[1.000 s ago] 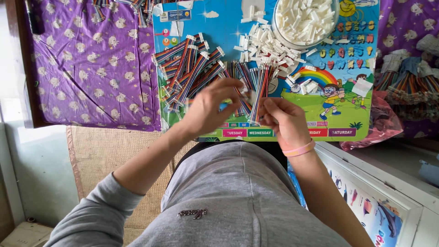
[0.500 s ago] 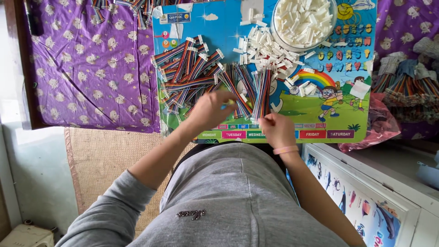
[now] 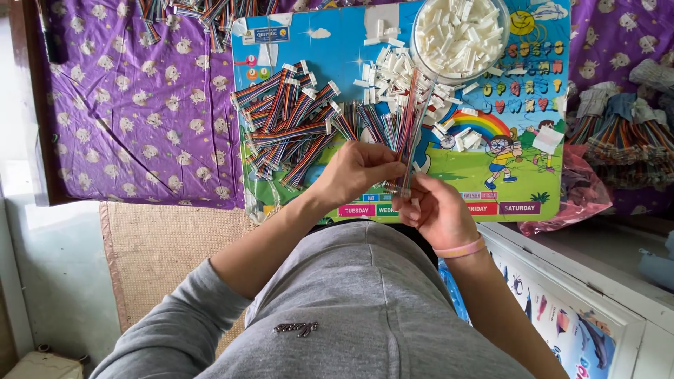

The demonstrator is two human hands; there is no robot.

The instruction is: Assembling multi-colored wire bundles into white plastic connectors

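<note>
My left hand and my right hand meet over the near edge of a colourful picture board. Both grip the near end of one multicoloured ribbon cable, which rises tilted toward the far side. Loose ribbon cables with white connectors lie in a pile on the board's left half. More cables lie fanned under my hands. Small white connectors are scattered beside a clear bowl of white connectors at the far right.
A purple patterned cloth covers the floor on the left, with a woven mat nearer me. Bundles of cables lie on the right by a pink plastic bag. A white cabinet edge runs along the lower right.
My hands have lifted one ribbon cable off the fanned row and brought its end together between them, nearer to me. The view has shifted slightly.
</note>
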